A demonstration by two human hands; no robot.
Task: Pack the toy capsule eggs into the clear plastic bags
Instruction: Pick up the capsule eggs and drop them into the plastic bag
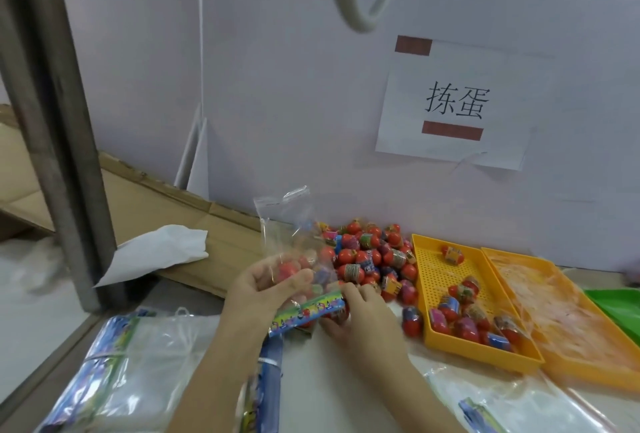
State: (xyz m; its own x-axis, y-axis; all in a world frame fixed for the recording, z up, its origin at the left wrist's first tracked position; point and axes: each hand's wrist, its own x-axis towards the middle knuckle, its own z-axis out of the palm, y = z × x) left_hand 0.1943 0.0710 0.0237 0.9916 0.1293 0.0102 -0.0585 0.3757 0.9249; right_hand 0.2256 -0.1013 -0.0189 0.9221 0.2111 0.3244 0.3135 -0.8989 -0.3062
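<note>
A clear plastic bag (291,224) with a colourful printed strip stands upright over the table, with several red capsule eggs inside its lower part. My left hand (263,290) grips the bag's lower half from the left. At the printed strip, my right hand (360,318) curls round a red egg right by the bag's bottom edge. A heap of red capsule eggs (374,256) with printed wrappers lies on the table just behind my hands.
An orange perforated tray (436,280) to the right holds several eggs. A second orange tray (571,335) beside it holds clear film, with a green tray (620,308) past it. Stacks of printed clear bags (138,363) lie front left and front right (512,405). Cardboard (194,214) lines the wall.
</note>
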